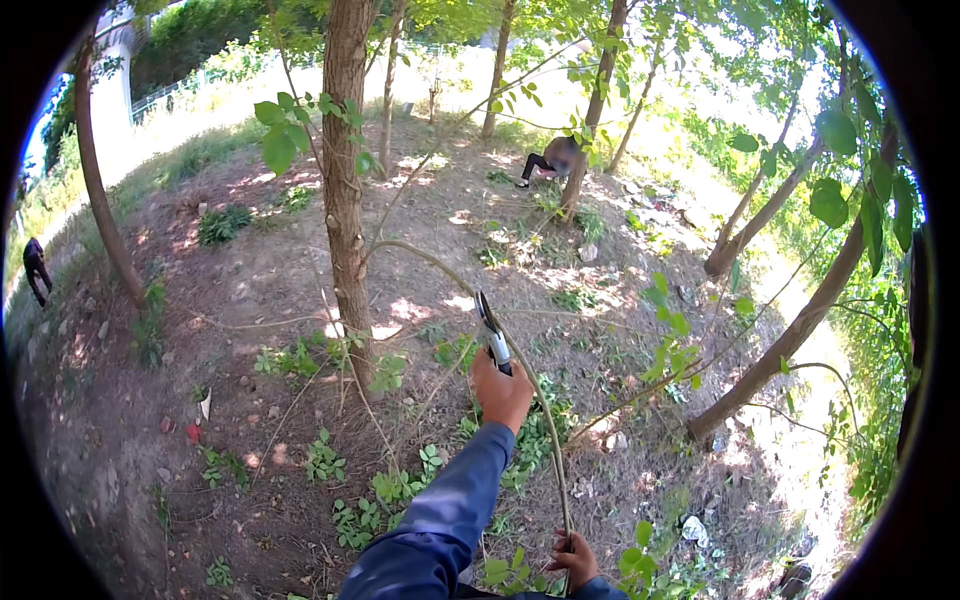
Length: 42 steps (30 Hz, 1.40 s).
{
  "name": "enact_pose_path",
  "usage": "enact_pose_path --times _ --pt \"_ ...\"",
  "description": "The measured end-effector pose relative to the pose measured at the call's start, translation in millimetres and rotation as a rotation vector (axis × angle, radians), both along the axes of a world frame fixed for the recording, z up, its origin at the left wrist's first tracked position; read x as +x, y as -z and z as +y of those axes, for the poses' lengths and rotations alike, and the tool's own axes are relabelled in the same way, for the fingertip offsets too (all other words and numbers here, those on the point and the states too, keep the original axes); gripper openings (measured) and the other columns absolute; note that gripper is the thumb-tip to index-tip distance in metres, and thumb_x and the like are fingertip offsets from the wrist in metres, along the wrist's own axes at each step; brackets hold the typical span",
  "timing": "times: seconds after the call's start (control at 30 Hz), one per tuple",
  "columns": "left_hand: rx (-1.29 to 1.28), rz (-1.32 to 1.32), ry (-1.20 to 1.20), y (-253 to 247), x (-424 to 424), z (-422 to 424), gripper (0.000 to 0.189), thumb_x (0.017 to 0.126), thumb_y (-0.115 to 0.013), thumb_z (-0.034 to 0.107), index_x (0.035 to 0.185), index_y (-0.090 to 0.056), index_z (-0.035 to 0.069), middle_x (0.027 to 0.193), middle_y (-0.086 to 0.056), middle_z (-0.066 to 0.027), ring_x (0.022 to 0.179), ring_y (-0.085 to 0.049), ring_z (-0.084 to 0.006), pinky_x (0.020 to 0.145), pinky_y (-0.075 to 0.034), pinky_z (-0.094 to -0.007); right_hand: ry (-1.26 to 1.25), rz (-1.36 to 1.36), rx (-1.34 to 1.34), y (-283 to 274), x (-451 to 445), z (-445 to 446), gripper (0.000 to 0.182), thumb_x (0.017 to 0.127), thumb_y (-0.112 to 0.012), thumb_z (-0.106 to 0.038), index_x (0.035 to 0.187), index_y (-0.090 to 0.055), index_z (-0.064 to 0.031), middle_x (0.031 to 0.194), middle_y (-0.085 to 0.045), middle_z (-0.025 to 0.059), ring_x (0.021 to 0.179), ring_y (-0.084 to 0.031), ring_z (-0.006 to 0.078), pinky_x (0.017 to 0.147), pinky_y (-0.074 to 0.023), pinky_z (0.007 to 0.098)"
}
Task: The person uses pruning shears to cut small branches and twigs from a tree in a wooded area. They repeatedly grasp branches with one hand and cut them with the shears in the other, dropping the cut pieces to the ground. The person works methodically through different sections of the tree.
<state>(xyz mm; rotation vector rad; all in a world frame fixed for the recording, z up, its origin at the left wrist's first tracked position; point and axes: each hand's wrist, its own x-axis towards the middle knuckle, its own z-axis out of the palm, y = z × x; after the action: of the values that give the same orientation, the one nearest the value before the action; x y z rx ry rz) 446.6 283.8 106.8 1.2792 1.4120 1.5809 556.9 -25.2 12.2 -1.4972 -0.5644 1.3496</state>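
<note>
My left hand, at the end of an outstretched blue sleeve, grips a pair of pruning shears with silver and black parts. Their blades point up and away from me, right beside a long bent branch; whether they touch it I cannot tell. That branch arches out from near the trunk of the middle tree and curves down towards me. Low in the view, my right hand has its fingers closed around the branch's near end.
A person sits low beside a farther tree. Another person in dark clothes stands at the far left. Leaning trunks rise on the right. Thin side branches, leafy seedlings and litter such as crumpled plastic cover the sloping ground.
</note>
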Motion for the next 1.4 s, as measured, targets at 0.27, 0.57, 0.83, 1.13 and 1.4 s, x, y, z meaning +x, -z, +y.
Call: enact_pose_path --times 0.27,0.57,0.83,1.13,1.4 --pt "-0.012 0.063 -0.005 -2.5 -4.4 10.4 0.046 0.076 -0.053 0.005 0.114 -0.034 -0.010 0.107 -0.040 -0.0248 0.098 -0.044 -0.0388 0.082 -0.037 -0.0439 0.024 0.009 0.008 -0.4 1.9 -2.2 0.052 0.067 -0.056 0.002 0.116 -0.040 -0.0005 0.083 -0.046 0.0053 0.071 -0.052 0.0167 0.055 -0.0540 0.0331" --pt "0.000 0.195 -0.086 1.3 -10.0 6.4 0.036 0.078 -0.053 0.009 0.108 -0.039 -0.005 0.096 -0.048 -0.0216 0.086 -0.052 -0.0374 0.071 -0.042 -0.0417 0.044 0.069 0.025 10.0 5.8 -7.6 0.050 0.068 -0.057 0.003 0.115 -0.040 -0.0007 0.083 -0.046 0.0052 0.072 -0.052 0.0159 0.054 -0.0541 0.0339" --pt "-0.093 0.238 -0.065 -0.5 -27.1 0.1 0.036 0.074 -0.059 0.011 0.106 -0.044 0.002 0.093 -0.055 -0.0196 0.086 -0.054 -0.0373 0.074 -0.042 -0.0430 0.012 -0.013 -0.012 14.3 6.4 -9.5 0.049 0.068 -0.055 0.003 0.115 -0.042 -0.0004 0.084 -0.046 0.0056 0.071 -0.052 0.0164 0.054 -0.0544 0.0331" --pt "-0.069 0.185 -0.056 41.3 -38.7 -16.5 0.029 0.073 -0.059 0.012 0.095 -0.045 -0.001 0.086 -0.056 -0.0208 0.075 -0.054 -0.0375 0.066 -0.043 -0.0435 0.036 -0.051 0.016 2.6 5.3 -4.0 0.048 0.067 -0.057 0.001 0.113 -0.044 -0.0002 0.085 -0.046 0.0057 0.070 -0.052 0.0163 0.052 -0.0539 0.0311" --pt "-0.116 0.190 0.282 64.1 -35.2 -38.9 0.036 0.073 -0.057 0.015 0.100 -0.044 -0.005 0.096 -0.048 -0.0245 0.085 -0.050 -0.0381 0.072 -0.040 -0.0443 0.029 -0.015 0.028 14.5 2.2 -2.9 0.051 0.066 -0.056 0.002 0.115 -0.042 0.0008 0.083 -0.045 0.0056 0.071 -0.052 0.0162 0.052 -0.0539 0.0318"
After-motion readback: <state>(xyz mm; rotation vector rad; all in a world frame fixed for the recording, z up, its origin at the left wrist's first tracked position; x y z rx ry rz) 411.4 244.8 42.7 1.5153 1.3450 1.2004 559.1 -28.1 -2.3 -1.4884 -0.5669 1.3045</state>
